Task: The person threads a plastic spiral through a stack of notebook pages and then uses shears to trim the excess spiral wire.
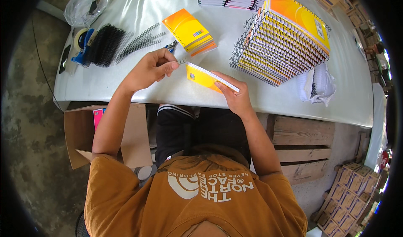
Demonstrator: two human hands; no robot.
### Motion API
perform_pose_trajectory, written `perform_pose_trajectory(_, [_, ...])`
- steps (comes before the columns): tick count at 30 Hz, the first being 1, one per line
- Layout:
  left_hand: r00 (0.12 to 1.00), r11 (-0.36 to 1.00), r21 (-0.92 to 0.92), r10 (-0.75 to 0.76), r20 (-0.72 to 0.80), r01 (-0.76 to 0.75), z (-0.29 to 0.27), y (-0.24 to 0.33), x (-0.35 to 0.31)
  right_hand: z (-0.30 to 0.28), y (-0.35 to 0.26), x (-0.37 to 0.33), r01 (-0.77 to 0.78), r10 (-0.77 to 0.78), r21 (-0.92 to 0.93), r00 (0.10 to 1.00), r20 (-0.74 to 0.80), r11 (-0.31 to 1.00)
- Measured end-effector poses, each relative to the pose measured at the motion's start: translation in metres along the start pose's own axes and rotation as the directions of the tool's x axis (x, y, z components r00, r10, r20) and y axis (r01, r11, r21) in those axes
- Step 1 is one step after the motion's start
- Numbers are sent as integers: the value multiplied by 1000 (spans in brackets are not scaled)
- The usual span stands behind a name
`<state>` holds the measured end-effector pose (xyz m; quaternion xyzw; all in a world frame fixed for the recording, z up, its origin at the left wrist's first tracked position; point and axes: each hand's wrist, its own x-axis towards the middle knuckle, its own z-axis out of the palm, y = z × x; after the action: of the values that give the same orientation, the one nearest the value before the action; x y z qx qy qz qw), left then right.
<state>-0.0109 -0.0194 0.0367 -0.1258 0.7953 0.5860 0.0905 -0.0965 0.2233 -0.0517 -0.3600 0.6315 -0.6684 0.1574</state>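
Observation:
In my right hand (236, 95) is a small yellow notebook (204, 78), tilted with its white page edge up and no coil visible along that edge. My left hand (153, 70) is closed in a pinch just left of the notebook's corner. A short bit of thin wire coil (182, 61) shows between those fingertips and the notebook; my fingers hide the rest. Beyond the hands lies a short stack of orange and yellow notebook blocks (187, 27) with punched holes. Blue-handled pliers (171, 47) lie beside that stack, partly behind my left hand.
A tall stack of coil-bound notebooks (281, 39) stands at the right. Loose coils (140, 41), a bundle of black coils (107, 46) and a blue tape dispenser (84, 48) lie left. White crumpled wrapping (321, 86) sits near the right edge; an open cardboard box (134, 136) is below the table.

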Motion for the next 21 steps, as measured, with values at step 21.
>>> perform_pose_trajectory(21, [970,959,153,242,-13,-237,7,2,3,1,2,-3,15,-15,29,1000,14,999])
